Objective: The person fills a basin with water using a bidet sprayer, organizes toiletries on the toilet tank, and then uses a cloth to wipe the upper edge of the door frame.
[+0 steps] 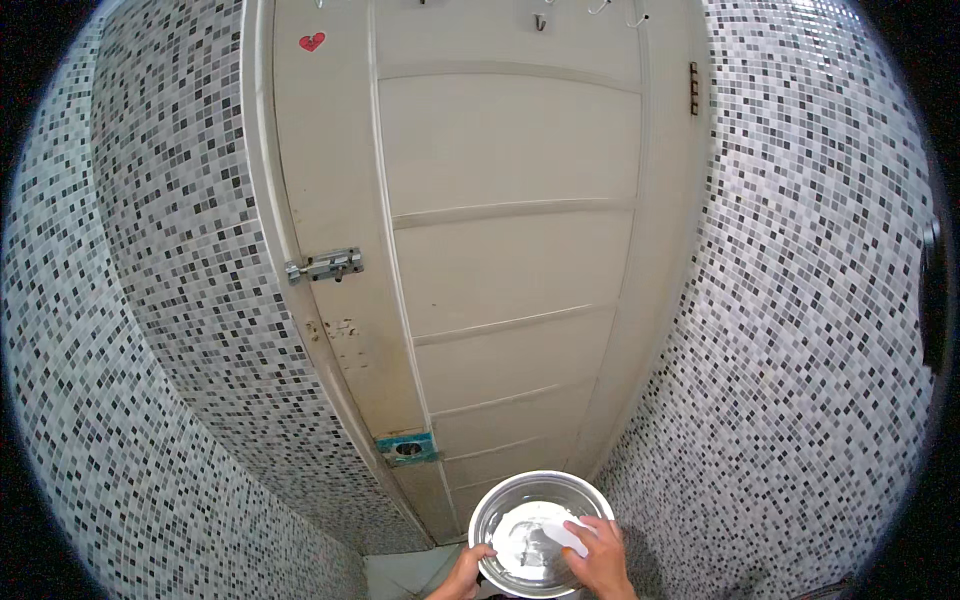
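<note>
A round, shiny metal basin is held low in front of me, tilted so that its inside shows. My left hand grips its lower left rim, with the thumb over the edge. My right hand reaches over the right rim, its fingers on a small white piece against the basin's bright inner bottom. What the white piece is, I cannot tell. The palm side of my right hand is hidden.
A closed cream panelled door with a metal slide bolt stands ahead. Hooks line its upper part. Mosaic-tiled walls rise on both sides. Pale floor tiles show at the lower left of the basin.
</note>
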Available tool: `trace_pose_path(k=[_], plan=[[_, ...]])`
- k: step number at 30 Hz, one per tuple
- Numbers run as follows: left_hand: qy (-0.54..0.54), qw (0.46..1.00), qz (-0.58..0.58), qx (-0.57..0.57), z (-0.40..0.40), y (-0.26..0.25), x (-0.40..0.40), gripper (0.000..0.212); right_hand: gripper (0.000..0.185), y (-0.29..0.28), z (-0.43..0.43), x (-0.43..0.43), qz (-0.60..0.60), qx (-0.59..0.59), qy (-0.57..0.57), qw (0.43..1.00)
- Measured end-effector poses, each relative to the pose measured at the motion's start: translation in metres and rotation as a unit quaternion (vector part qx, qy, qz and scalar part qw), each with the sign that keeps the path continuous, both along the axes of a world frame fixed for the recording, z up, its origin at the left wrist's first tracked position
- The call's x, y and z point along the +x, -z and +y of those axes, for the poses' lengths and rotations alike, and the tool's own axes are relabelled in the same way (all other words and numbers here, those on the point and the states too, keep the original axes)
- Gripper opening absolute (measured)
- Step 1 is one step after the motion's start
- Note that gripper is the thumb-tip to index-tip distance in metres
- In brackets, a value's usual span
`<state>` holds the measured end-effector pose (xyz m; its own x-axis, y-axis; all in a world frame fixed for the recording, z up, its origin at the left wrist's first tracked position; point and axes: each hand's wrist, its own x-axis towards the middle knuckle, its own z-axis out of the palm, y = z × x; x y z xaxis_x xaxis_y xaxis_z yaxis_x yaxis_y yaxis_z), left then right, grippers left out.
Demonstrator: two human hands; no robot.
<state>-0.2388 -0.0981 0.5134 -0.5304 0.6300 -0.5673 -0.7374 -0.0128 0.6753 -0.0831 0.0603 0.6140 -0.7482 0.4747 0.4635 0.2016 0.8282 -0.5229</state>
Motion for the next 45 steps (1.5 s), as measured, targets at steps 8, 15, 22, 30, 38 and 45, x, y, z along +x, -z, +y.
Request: trace_pose_path(k=[8,15,22,30,38,45], plan=[[0.003,1.0,0.012,0.001,-0.006,-0.003,0.004,0.049,0.039,0.001,-0.006,0.004,0.039,0.02,0.017,0.999],[-0.009,1.0,-0.01,-0.004,-0.006,-0.011,0.008,0.045,0.041,0.011,-0.008,0.011,0.052,0.021,0.032,0.998],[-0.017,1.0,0.01,0.008,-0.008,-0.016,0.014,0.046,0.041,0.008,-0.011,0.016,0.047,0.026,0.026,0.998],[-0.023,1.0,0.009,-0.02,-0.016,-0.027,0.03,0.044,0.039,0.006,-0.017,0.02,0.059,0.041,0.036,0.997],[-0.011,1.0,0.011,0.016,-0.017,0.037,0.015,0.048,0.04,0.01,-0.02,0.023,0.075,0.024,0.049,0.996],[-0.01,1.0,0.02,0.018,-0.017,0.041,0.015,0.046,0.04,0.012,-0.019,0.022,0.086,0.045,0.058,0.994]])
